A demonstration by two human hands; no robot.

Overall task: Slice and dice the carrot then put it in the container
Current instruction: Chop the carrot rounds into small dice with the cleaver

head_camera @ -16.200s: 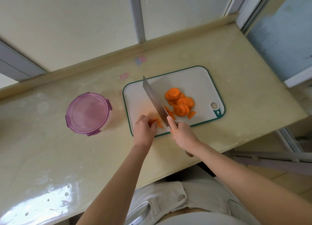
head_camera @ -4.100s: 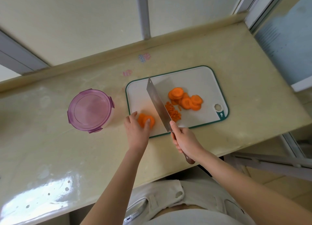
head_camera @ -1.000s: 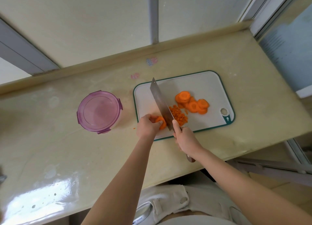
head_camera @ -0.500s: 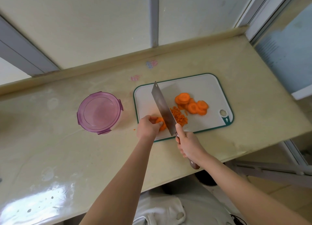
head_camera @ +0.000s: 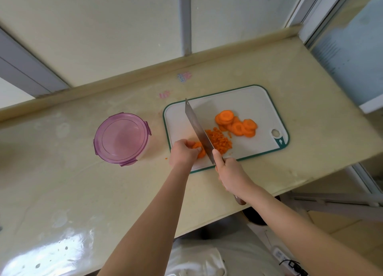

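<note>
Indoors, on a glossy cream counter (head_camera: 310, 109), left hand (head_camera: 182, 153) pinches carrot slices (head_camera: 199, 149), right hand (head_camera: 231, 172) grips knife (head_camera: 196, 127).

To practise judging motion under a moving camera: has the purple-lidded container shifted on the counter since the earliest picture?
No. The container lies just as far left of the cutting board and the pink mark as before.

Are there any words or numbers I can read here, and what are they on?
Nothing here can be read as words or numbers.
Pink mark on the counter: too blurred to read.
Purple-blue mark on the counter: too blurred to read.
Small white sign on the green corner of the cutting board: too small to read.
Purple container lid: no writing shows.
</note>
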